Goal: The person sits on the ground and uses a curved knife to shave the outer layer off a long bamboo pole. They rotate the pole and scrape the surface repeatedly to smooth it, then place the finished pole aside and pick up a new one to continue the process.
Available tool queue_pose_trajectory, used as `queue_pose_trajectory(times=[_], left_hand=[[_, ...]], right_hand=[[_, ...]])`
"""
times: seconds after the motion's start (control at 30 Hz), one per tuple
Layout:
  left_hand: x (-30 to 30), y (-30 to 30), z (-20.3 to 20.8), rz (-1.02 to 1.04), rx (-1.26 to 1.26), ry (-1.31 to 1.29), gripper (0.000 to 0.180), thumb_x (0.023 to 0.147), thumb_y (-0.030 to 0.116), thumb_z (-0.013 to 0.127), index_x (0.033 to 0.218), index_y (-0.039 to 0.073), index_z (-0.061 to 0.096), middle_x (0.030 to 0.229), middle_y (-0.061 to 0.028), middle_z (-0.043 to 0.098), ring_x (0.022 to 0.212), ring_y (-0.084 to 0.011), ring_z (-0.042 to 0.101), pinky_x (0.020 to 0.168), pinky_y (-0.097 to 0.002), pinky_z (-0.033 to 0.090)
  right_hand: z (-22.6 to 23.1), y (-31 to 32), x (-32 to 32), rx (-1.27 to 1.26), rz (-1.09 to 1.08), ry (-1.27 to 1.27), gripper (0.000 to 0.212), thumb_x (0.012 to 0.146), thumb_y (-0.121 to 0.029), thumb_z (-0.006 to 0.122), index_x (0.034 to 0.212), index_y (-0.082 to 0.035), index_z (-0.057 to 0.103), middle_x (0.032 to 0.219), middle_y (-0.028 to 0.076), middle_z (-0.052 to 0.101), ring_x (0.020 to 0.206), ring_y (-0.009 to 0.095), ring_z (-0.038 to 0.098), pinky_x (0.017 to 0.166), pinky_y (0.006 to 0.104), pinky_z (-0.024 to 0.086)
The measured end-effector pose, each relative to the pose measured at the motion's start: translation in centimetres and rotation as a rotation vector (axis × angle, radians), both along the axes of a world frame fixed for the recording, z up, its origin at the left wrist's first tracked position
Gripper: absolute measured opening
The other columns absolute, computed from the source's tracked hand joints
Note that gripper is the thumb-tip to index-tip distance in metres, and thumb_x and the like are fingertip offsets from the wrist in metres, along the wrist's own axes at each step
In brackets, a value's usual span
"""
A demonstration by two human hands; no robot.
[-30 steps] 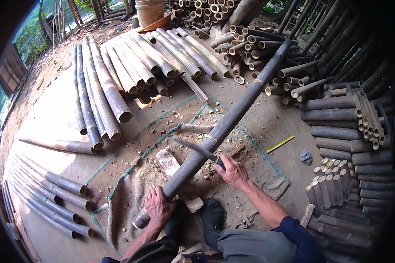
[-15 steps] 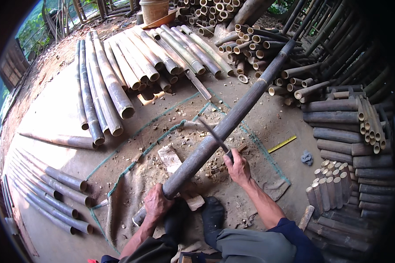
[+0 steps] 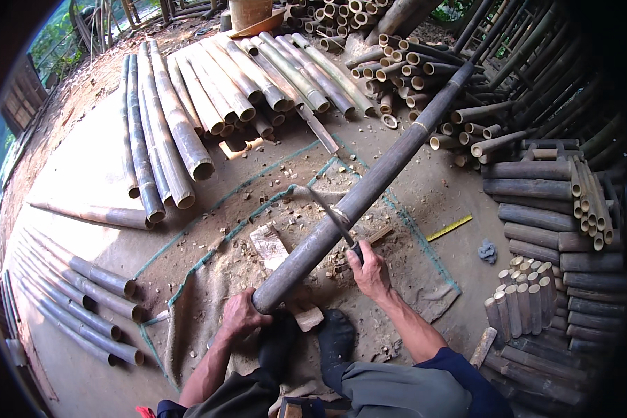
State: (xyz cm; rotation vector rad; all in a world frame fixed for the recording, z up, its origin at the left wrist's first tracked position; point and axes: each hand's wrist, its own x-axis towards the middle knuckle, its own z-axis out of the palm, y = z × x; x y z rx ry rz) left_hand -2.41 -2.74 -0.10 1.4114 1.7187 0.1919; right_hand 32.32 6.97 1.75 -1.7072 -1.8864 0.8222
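Observation:
A long dark bamboo pole (image 3: 306,254) slants from the near middle up to the far right. At its near end my left hand (image 3: 242,313) is closed against the pole, its fingers partly hidden. My right hand (image 3: 370,273) is wrapped around the dark handle of a knife (image 3: 327,209). Its long, slightly curved blade lies across the top of the pole, at a pale ring around a joint. Beneath the pole's near part are a pale wood block (image 3: 268,244) and another wood piece (image 3: 308,317), close to my feet.
Bamboo chips litter a green-edged cloth (image 3: 216,306). Long bamboo poles (image 3: 181,139) lie at the far left, with more poles (image 3: 97,306) at the near left. Cut bamboo lengths (image 3: 529,188) are stacked on the right, near a yellow ruler (image 3: 449,228) and a grey crumpled rag (image 3: 488,251).
The knife and my right hand have shifted slightly toward me and to the left along the pole. My left hand and the pole's near end sit a little further left.

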Motion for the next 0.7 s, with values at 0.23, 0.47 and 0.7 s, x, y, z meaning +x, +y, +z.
queue_pose_trajectory(times=[0.23,0.47,0.7], left_hand=[[-0.5,0.3,0.1,0.005,-0.097,-0.056,0.072,0.061,0.035,0.092,0.12,0.0,0.07,0.105,-0.0253,0.074,0.106,-0.0427,0.072,0.095,-0.051,0.055],[5.5,-2.6,0.4,0.047,0.461,0.304,0.072,0.071,0.02,0.085,0.133,0.002,0.054,0.109,-0.0201,0.063,0.109,-0.0429,0.062,0.1,-0.0524,0.049],[4.5,-2.1,-1.7,0.051,0.388,0.289,0.056,0.074,0.025,0.09,0.113,0.003,0.057,0.108,-0.0214,0.067,0.106,-0.0414,0.066,0.094,-0.0519,0.052]], right_hand=[[-1.5,2.6,2.3,0.081,-0.195,-0.031,0.038,0.108,-0.041,0.065,0.112,-0.004,0.059,0.107,0.025,0.071,0.084,0.046,0.073,0.073,0.0572,0.059],[-4.4,2.5,3.7,0.202,-0.132,-0.012,0.044,0.111,-0.048,0.058,0.113,-0.004,0.058,0.09,0.022,0.068,0.079,0.044,0.072,0.068,0.0537,0.057],[-5.8,2.1,3.7,0.328,-0.092,-0.066,0.048,0.11,-0.052,0.057,0.112,-0.004,0.059,0.085,0.019,0.064,0.08,0.041,0.07,0.068,0.0511,0.053]])
